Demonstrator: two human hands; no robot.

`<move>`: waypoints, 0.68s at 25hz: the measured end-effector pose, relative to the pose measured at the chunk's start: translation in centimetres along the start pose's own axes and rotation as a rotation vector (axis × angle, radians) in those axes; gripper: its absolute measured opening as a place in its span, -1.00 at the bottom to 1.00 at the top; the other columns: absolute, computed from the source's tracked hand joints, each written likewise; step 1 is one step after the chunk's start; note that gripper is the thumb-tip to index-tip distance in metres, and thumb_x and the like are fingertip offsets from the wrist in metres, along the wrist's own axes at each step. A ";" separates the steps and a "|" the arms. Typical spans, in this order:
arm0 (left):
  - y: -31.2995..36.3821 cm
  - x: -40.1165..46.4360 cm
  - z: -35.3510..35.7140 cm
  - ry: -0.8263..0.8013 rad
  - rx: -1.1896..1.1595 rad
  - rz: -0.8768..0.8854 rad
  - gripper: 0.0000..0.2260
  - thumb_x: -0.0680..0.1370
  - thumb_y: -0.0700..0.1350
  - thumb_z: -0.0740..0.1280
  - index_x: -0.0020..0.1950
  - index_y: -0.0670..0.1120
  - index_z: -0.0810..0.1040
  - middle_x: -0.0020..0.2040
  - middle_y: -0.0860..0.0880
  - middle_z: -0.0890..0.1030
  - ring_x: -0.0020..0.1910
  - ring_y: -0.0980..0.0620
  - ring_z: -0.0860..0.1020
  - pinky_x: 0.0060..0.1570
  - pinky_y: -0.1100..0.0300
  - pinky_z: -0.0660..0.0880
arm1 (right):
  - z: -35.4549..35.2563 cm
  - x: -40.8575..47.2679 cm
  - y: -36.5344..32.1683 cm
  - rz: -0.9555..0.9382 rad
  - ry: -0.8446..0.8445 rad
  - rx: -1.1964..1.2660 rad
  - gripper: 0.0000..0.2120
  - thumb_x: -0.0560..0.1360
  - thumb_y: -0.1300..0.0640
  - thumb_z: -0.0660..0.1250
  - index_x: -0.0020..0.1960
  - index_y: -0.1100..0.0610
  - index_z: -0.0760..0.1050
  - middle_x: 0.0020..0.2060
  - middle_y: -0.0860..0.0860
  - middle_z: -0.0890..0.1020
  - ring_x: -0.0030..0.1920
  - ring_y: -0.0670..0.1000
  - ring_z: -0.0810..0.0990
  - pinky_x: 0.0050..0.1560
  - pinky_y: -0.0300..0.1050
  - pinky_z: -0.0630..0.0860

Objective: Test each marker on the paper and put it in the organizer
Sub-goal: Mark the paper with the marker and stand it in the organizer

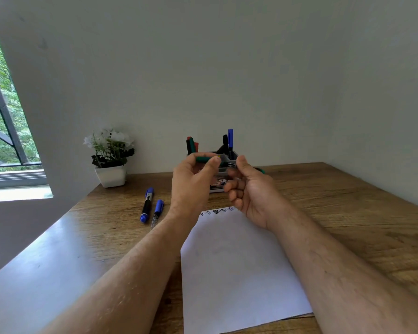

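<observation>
Both hands are raised in front of the grey organizer [217, 185], which holds several upright markers [230, 141]. My left hand [193, 182] pinches the green cap [203, 159] of a green marker. My right hand [251, 189] grips that marker's black body [229, 164], its green rear end [261, 170] sticking out to the right. Whether the cap is on or just off the tip I cannot tell. The white paper [237, 266] lies on the table below my hands, with small scribbles [216, 211] along its far edge. Two blue markers [147, 204] [157, 212] lie left of the paper.
A white pot of white flowers [110, 157] stands at the back left of the wooden table [348, 208]. The wall runs just behind the organizer. A window [0, 116] opens at the far left.
</observation>
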State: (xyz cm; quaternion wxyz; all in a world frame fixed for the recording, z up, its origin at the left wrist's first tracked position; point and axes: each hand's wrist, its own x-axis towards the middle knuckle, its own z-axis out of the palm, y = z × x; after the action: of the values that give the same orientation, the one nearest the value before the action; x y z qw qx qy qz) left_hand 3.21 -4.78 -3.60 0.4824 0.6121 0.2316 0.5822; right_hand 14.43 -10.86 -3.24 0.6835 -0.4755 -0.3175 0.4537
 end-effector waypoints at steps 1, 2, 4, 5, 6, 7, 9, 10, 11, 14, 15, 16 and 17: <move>-0.1 0.2 -0.1 0.024 -0.028 0.013 -0.93 0.56 -0.21 0.38 0.02 -0.11 0.62 -0.07 -0.06 0.70 -0.08 0.01 0.67 -0.06 0.12 0.60 | 0.1 -0.1 0.1 0.021 0.006 -0.054 -0.47 0.57 -0.27 0.18 -0.11 0.20 0.58 -0.49 0.10 0.60 -0.59 -0.04 0.48 -0.63 -0.29 0.35; -0.1 0.5 -0.3 0.050 -0.051 0.026 -0.92 0.57 -0.24 0.36 0.04 -0.13 0.62 -0.04 -0.08 0.70 -0.06 -0.01 0.67 -0.05 0.12 0.60 | 0.2 -0.1 0.2 0.036 0.016 -0.104 -0.40 0.56 -0.32 0.14 -0.16 0.21 0.58 -0.48 0.12 0.60 -0.59 -0.02 0.49 -0.62 -0.28 0.36; -0.2 0.9 -0.9 0.098 -0.065 0.049 -0.87 0.58 -0.28 0.33 0.09 -0.15 0.59 0.02 -0.09 0.69 -0.01 -0.03 0.67 0.00 0.11 0.61 | 0.1 -0.1 0.4 0.032 0.059 -0.155 -0.35 0.58 -0.33 0.07 -0.26 0.20 0.56 -0.48 0.13 0.59 -0.60 -0.02 0.46 -0.63 -0.28 0.32; -0.1 1.0 -1.1 0.116 -0.066 0.062 -0.85 0.59 -0.30 0.31 0.11 -0.13 0.58 0.05 -0.08 0.68 0.03 -0.02 0.67 0.03 0.11 0.60 | 0.0 0.0 0.4 0.011 0.089 -0.150 -0.36 0.60 -0.30 0.05 -0.31 0.19 0.53 -0.50 0.12 0.58 -0.61 -0.02 0.44 -0.64 -0.29 0.29; 0.1 1.1 -1.3 0.134 -0.069 0.077 -0.83 0.59 -0.31 0.30 0.13 -0.11 0.56 0.06 -0.08 0.68 0.06 -0.02 0.66 0.05 0.12 0.60 | -0.2 0.1 0.3 -0.023 0.121 -0.140 -0.37 0.62 -0.26 0.04 -0.35 0.16 0.50 -0.50 0.12 0.57 -0.62 -0.02 0.41 -0.64 -0.29 0.26; 0.1 1.2 -1.5 0.150 -0.075 0.094 -0.81 0.60 -0.32 0.29 0.16 -0.10 0.53 0.07 -0.09 0.68 0.08 -0.01 0.66 0.06 0.14 0.60 | -0.5 0.2 0.3 -0.067 0.151 -0.142 -0.39 0.64 -0.23 0.03 -0.39 0.14 0.47 -0.50 0.11 0.56 -0.61 -0.02 0.39 -0.63 -0.29 0.24; 0.5 1.6 -1.6 0.190 -0.056 0.144 -0.78 0.60 -0.32 0.28 0.22 -0.13 0.50 0.07 -0.08 0.68 0.08 0.03 0.66 0.06 0.17 0.60 | -1.0 0.4 0.4 -0.162 0.196 -0.239 -0.38 0.65 -0.20 0.00 -0.43 0.11 0.43 -0.49 0.11 0.55 -0.59 -0.02 0.39 -0.60 -0.25 0.25; 0.8 1.8 -1.5 0.208 -0.035 0.170 -0.77 0.60 -0.32 0.28 0.23 -0.14 0.49 0.07 -0.06 0.68 0.08 0.06 0.66 0.07 0.16 0.60 | -1.2 0.6 0.6 -0.210 0.210 -0.323 -0.36 0.65 -0.21 -0.01 -0.44 0.12 0.43 -0.49 0.12 0.54 -0.59 -0.02 0.39 -0.59 -0.24 0.27; 1.2 2.2 -1.4 0.222 -0.014 0.190 -0.76 0.60 -0.32 0.28 0.24 -0.13 0.49 0.07 -0.04 0.68 0.08 0.09 0.65 0.08 0.16 0.60 | -1.3 0.6 0.8 -0.256 0.222 -0.413 -0.34 0.65 -0.22 -0.02 -0.45 0.13 0.44 -0.49 0.13 0.54 -0.59 -0.02 0.39 -0.57 -0.24 0.28; 2.1 3.5 -0.4 0.212 0.063 0.229 -0.74 0.60 -0.34 0.26 0.23 -0.07 0.50 0.05 0.04 0.66 0.06 0.19 0.63 0.08 0.20 0.59 | -1.3 0.7 1.2 -0.385 0.231 -0.671 -0.29 0.64 -0.24 -0.03 -0.43 0.21 0.49 -0.51 0.11 0.53 -0.59 -0.05 0.42 -0.48 -0.24 0.36; 2.1 4.0 0.0 0.200 0.105 0.243 -0.73 0.60 -0.33 0.26 0.23 -0.04 0.49 0.04 0.08 0.65 0.05 0.22 0.62 0.08 0.20 0.59 | -1.4 0.7 1.2 -0.438 0.226 -0.773 -0.29 0.64 -0.24 -0.02 -0.43 0.23 0.48 -0.52 0.09 0.52 -0.58 -0.06 0.42 -0.47 -0.25 0.38; 2.0 4.5 0.4 0.186 0.148 0.255 -0.72 0.61 -0.32 0.26 0.22 0.01 0.49 0.04 0.10 0.65 0.06 0.22 0.61 0.10 0.15 0.59 | -1.4 0.5 1.2 -0.493 0.210 -0.884 -0.30 0.64 -0.23 0.00 -0.45 0.20 0.45 -0.54 0.05 0.48 -0.58 -0.08 0.39 -0.50 -0.27 0.36; 1.8 5.2 0.7 0.170 0.189 0.266 -0.70 0.61 -0.31 0.26 0.23 0.04 0.48 0.04 0.10 0.65 0.08 0.20 0.61 0.12 0.09 0.59 | -1.4 0.3 1.2 -0.537 0.180 -0.993 -0.34 0.64 -0.22 0.04 -0.50 0.15 0.37 -0.57 0.00 0.42 -0.60 -0.12 0.33 -0.55 -0.35 0.26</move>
State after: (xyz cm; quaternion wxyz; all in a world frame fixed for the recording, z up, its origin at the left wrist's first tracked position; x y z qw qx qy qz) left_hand 4.48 -1.40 0.61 0.3201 0.6287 0.2420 0.6661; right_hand 15.41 -10.94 -4.82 0.4936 -0.6791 -0.5430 0.0182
